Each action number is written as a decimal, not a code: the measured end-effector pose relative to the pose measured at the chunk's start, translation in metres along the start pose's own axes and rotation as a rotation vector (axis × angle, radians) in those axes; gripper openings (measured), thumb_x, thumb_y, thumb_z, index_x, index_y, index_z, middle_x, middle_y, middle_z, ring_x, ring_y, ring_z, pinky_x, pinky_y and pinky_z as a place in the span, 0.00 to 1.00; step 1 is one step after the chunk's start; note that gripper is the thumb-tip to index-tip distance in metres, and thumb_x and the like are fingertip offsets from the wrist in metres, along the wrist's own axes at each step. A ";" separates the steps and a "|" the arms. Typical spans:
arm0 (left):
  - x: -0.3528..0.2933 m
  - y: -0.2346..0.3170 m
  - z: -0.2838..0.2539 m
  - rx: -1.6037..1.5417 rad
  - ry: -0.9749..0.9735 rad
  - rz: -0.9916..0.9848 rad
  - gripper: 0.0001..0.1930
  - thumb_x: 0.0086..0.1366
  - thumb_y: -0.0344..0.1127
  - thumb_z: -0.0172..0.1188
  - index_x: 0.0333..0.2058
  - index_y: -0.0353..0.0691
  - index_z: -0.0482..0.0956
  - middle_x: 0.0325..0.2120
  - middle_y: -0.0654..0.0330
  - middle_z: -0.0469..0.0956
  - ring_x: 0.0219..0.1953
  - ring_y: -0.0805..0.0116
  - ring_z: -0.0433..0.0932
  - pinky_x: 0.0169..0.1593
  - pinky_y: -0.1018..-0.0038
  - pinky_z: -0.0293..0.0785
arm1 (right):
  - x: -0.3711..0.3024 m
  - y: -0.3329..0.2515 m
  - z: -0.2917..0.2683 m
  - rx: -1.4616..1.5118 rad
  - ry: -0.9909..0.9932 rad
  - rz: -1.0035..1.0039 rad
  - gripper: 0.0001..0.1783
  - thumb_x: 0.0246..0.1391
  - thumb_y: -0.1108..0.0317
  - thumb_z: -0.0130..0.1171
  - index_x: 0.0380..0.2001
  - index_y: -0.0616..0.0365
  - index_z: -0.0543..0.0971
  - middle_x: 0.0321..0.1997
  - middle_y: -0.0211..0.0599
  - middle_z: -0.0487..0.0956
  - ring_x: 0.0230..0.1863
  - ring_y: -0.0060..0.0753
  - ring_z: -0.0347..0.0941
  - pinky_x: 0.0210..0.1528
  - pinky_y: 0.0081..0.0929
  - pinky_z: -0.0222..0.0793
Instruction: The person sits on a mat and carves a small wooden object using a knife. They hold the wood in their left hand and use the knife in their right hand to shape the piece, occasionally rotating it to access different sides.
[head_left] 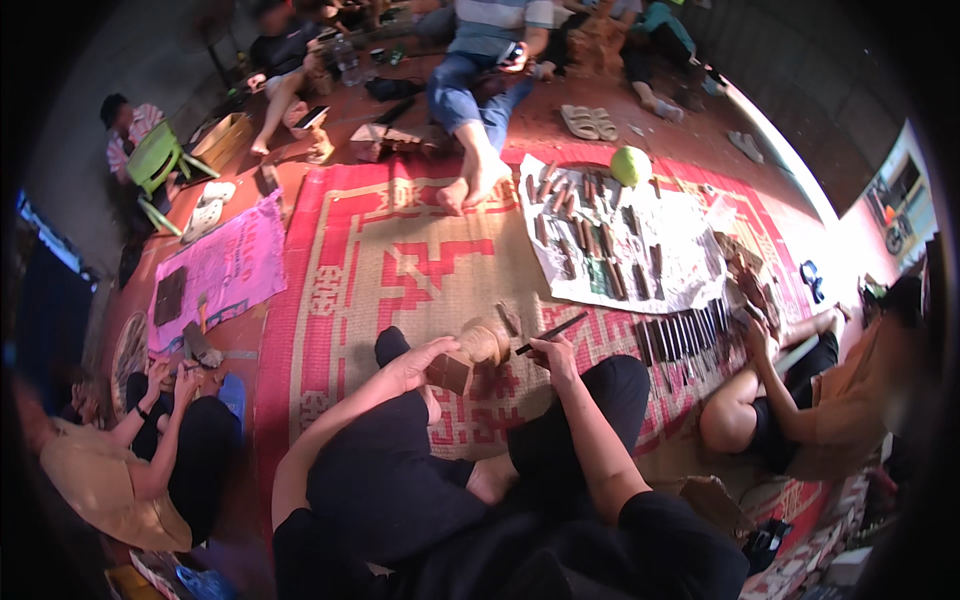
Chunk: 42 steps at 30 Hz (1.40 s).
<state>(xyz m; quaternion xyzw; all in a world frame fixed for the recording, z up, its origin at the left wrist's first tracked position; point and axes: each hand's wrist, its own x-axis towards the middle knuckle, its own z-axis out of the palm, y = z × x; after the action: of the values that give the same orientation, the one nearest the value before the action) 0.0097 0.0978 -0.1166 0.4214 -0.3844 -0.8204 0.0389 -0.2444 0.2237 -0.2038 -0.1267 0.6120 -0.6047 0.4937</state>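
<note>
My left hand [424,361] is closed on a brown wooden block [452,374] above the mat, in front of my crossed legs. Against the block's far side is a paler, rounded wooden piece [485,342]; whether the two are joined, I cannot tell. My right hand [554,354] grips a dark, slim stick-like tool [566,327], which slants up to the right. Its lower left end points toward the rounded wood, with a small gap between them. A short dark piece [508,318] lies just beyond the wood.
To the right, a white cloth [560,277] holds many carving tools and a green round fruit [630,166]. A row of slim tools [690,340] lies nearer. People sit close on both sides, and a person's bare feet [470,190] rest on the patterned mat [370,300] ahead.
</note>
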 end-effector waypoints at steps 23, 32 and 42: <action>0.018 -0.005 -0.010 0.012 0.032 -0.029 0.24 0.59 0.52 0.60 0.46 0.42 0.72 0.40 0.58 0.77 0.41 0.66 0.77 0.45 0.68 0.73 | 0.011 0.019 -0.006 0.068 0.033 0.012 0.08 0.45 0.69 0.65 0.26 0.59 0.76 0.21 0.33 0.77 0.20 0.23 0.74 0.22 0.20 0.69; 0.018 0.000 -0.011 0.118 0.001 -0.048 0.24 0.58 0.51 0.59 0.46 0.41 0.72 0.38 0.58 0.78 0.38 0.64 0.78 0.37 0.67 0.76 | 0.015 0.030 -0.004 -0.032 0.042 0.017 0.07 0.40 0.77 0.63 0.23 0.59 0.75 0.18 0.33 0.76 0.16 0.23 0.73 0.17 0.19 0.67; 0.015 -0.008 0.007 0.160 -0.017 0.083 0.25 0.58 0.43 0.58 0.52 0.40 0.70 0.42 0.58 0.76 0.42 0.65 0.77 0.44 0.68 0.75 | -0.025 0.042 -0.010 0.093 -0.047 0.032 0.06 0.44 0.74 0.63 0.23 0.57 0.75 0.18 0.30 0.75 0.18 0.20 0.70 0.20 0.19 0.66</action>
<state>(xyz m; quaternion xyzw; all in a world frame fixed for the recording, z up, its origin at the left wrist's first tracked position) -0.0023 0.1021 -0.1294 0.4000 -0.4660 -0.7884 0.0358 -0.2214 0.2580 -0.2311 -0.1082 0.5734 -0.6213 0.5229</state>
